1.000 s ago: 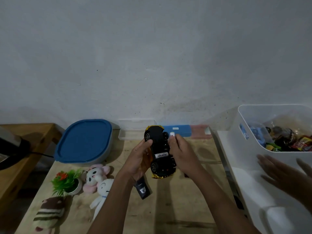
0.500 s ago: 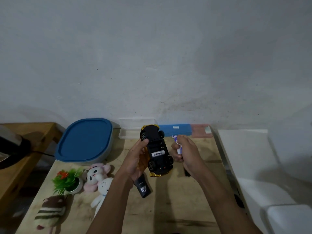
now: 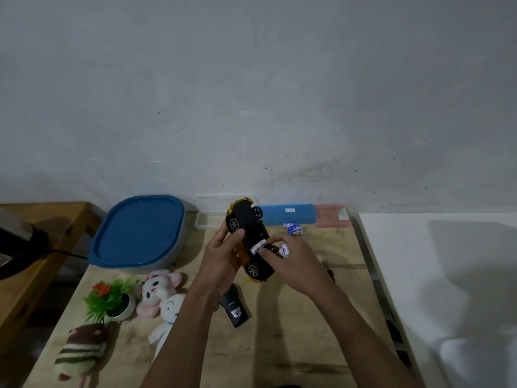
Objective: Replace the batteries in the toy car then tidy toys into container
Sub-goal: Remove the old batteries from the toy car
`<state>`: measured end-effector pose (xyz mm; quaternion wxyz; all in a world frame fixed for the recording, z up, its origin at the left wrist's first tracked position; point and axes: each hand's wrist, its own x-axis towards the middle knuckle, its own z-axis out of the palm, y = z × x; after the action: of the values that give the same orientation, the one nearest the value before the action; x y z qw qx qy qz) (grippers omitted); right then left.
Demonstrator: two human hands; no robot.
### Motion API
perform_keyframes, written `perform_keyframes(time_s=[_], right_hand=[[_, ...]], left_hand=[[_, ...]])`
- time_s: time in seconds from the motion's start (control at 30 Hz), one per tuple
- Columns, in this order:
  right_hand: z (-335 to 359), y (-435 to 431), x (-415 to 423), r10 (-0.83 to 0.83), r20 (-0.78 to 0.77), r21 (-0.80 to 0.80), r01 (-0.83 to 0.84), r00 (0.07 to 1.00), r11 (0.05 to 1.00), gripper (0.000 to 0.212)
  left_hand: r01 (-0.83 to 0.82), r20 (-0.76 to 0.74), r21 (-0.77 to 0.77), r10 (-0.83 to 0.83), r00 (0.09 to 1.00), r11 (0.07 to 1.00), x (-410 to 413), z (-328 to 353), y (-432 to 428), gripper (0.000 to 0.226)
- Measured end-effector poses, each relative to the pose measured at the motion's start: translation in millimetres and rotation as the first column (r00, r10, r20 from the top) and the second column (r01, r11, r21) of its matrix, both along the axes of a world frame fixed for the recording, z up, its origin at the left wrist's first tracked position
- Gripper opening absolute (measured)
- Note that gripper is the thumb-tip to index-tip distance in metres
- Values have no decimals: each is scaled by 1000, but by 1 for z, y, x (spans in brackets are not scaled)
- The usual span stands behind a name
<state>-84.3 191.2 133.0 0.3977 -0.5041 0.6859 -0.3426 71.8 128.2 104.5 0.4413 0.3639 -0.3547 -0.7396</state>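
Note:
My left hand [image 3: 221, 264] holds a yellow and black toy car [image 3: 249, 239] upside down above the wooden table [image 3: 279, 345], its black underside and wheels facing me. A white battery [image 3: 258, 247] lies in the car's open underside. My right hand [image 3: 291, 261] rests its fingertips at that battery while gripping another white and blue battery [image 3: 284, 250] between the fingers. Two or three loose batteries [image 3: 294, 228] lie on the table behind the car. A black cylindrical piece [image 3: 234, 308] lies under my left wrist.
A grey container with a blue lid [image 3: 138, 232] sits at the back left. A clear box [image 3: 211, 218], blue box [image 3: 288, 215] and pink box [image 3: 331, 217] line the wall. Plush toys [image 3: 161, 289], a small potted plant [image 3: 112, 299] and a striped plush [image 3: 81, 351] lie front left. A white surface [image 3: 436, 275] is on the right.
The white basket of toys and another person's hand at the right have gone from view. My right hand drew back with a battery, then returned to the car's underside.

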Motion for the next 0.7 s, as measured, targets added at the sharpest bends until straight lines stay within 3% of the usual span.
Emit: perform_keyframes(time_s=[0.1, 0.27, 0.4, 0.5, 0.7], right_hand=[[0, -4, 1, -6, 55, 25, 5, 998, 1000, 30], [2, -5, -1, -9, 100, 25, 7, 995, 1000, 29], [-2, -7, 0, -5, 131, 27, 1, 991, 1000, 24], [-7, -7, 6, -21, 119, 14, 19, 993, 1000, 21], [-5, -7, -6, -29, 15, -20, 29, 999, 999, 39]], left_hand=[[10, -9, -5, -10, 1000, 1000, 1, 1, -2, 82], [28, -13, -29, -28, 1000, 999, 0, -1, -4, 90], [29, -19, -33, -29, 999, 999, -4, 0, -3, 80], [20, -11, -47, -21, 1000, 999, -8, 1, -3, 61], [61, 12, -53, -60, 998, 997, -8, 5, -6, 51]])
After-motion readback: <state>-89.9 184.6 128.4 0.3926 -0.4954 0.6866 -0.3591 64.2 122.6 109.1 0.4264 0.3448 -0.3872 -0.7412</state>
